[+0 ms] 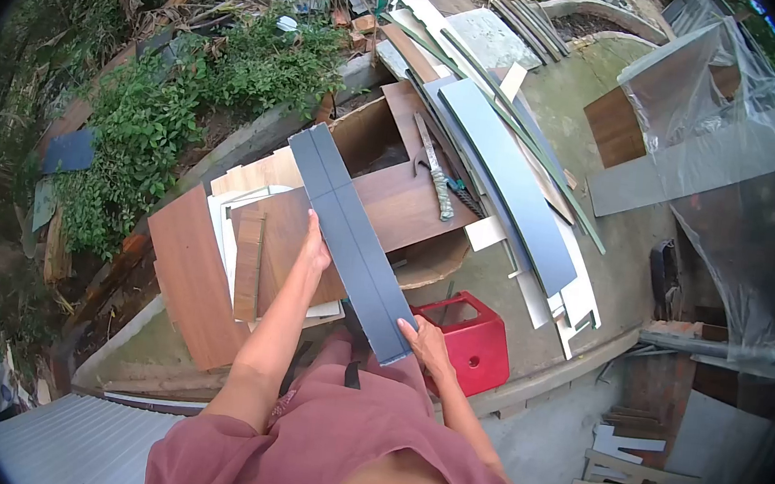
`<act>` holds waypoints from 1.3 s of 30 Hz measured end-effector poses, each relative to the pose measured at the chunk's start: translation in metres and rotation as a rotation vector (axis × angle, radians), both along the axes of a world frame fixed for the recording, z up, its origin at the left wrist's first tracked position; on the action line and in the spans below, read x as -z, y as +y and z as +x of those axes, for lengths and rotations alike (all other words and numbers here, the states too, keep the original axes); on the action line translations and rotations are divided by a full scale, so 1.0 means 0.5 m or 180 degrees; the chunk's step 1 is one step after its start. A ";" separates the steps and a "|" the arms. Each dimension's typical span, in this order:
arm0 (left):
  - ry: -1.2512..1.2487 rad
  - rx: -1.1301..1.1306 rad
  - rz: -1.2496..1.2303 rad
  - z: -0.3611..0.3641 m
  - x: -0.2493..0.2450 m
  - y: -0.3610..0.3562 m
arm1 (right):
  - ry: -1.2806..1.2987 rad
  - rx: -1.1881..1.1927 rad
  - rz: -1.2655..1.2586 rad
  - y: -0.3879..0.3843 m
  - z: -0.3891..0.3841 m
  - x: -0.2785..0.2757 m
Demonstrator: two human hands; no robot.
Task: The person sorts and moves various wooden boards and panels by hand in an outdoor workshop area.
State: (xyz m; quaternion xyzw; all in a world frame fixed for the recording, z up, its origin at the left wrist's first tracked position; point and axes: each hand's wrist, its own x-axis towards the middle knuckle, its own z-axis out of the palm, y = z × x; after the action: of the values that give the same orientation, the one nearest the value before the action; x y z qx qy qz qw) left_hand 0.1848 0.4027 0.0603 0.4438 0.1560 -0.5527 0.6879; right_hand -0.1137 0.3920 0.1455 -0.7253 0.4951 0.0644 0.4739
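Note:
A long dark grey board [348, 228] with lines along and across its face slants in front of me. My left hand [314, 248] holds its left edge near the middle, with some fingers hidden beneath. At the lower end, my right hand [427, 343] grips the right edge, thumb on top. Beyond the board, a hand tool with a wrapped handle [440, 191] lies on a brown panel [396, 207], which rests across an open cardboard box [437, 261]. Left of the board are stacked brown wood-look panels [191, 269].
A red plastic stool [480, 351] stands by my right hand. Long grey and white strips [512, 184] lie piled to the right of the box. Plastic sheeting [735, 175] drapes over panels farther right. Leafy plants [154, 123] grow behind a curb at left.

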 end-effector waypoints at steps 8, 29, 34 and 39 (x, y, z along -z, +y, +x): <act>-0.0086 0.1089 -0.0844 -0.244 -0.161 -0.337 | -0.0367 0.1471 -0.1647 -0.305 -0.254 -0.045; -0.0810 0.1442 -0.0556 -0.299 -0.169 -0.432 | 0.0067 0.1815 -0.1781 -0.708 -0.453 0.116; -0.0529 0.1091 0.1000 -0.227 -0.058 -0.066 | 0.0185 0.1922 -0.2772 -0.673 -0.455 0.100; -0.0146 0.0244 0.1738 -0.203 -0.012 0.242 | 0.0069 0.1839 -0.3164 -0.521 -0.293 0.014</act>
State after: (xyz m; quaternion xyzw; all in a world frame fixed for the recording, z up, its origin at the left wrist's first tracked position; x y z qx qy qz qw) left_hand 0.0831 0.5239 0.0664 0.6307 0.2667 -0.5056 0.5248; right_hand -0.2600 0.1316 0.1383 -0.6955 0.6489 -0.3007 0.0693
